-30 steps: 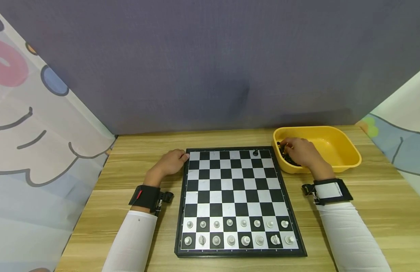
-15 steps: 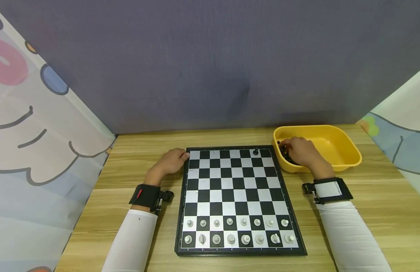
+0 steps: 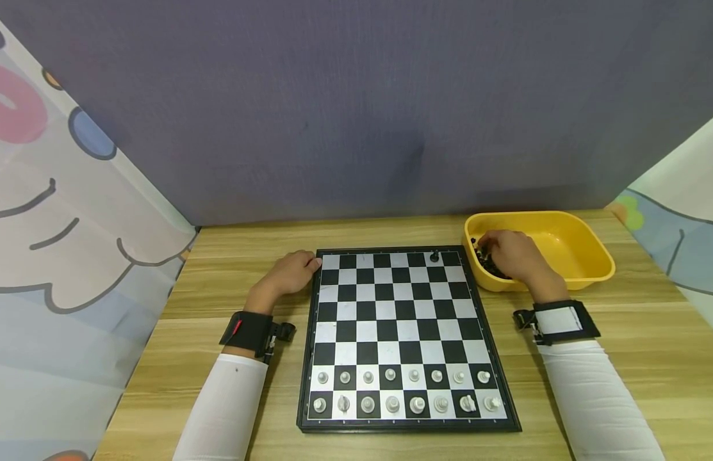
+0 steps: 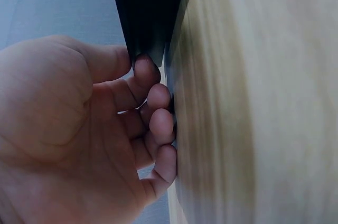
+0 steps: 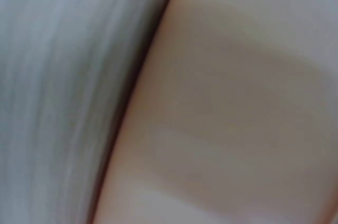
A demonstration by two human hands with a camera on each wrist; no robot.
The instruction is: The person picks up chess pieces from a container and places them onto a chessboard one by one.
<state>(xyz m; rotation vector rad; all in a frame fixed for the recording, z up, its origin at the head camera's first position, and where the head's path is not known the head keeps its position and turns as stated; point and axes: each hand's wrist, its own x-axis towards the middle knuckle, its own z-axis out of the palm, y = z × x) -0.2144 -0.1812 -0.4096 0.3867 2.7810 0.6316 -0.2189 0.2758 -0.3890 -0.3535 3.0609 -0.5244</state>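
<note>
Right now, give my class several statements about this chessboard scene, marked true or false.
1. The left hand holds the board at its edge. True.
2. The right hand is inside the yellow container. True.
3. The yellow container is left of the board. False: right of it.
4. The board carries one black piece and two rows of white pieces. True.
5. The black piece is by the near edge. False: it is by the far edge.

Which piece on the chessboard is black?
The lone black piece in the far row of the chessboard, second square from the right; the white pieces fill the two nearest rows.
</note>
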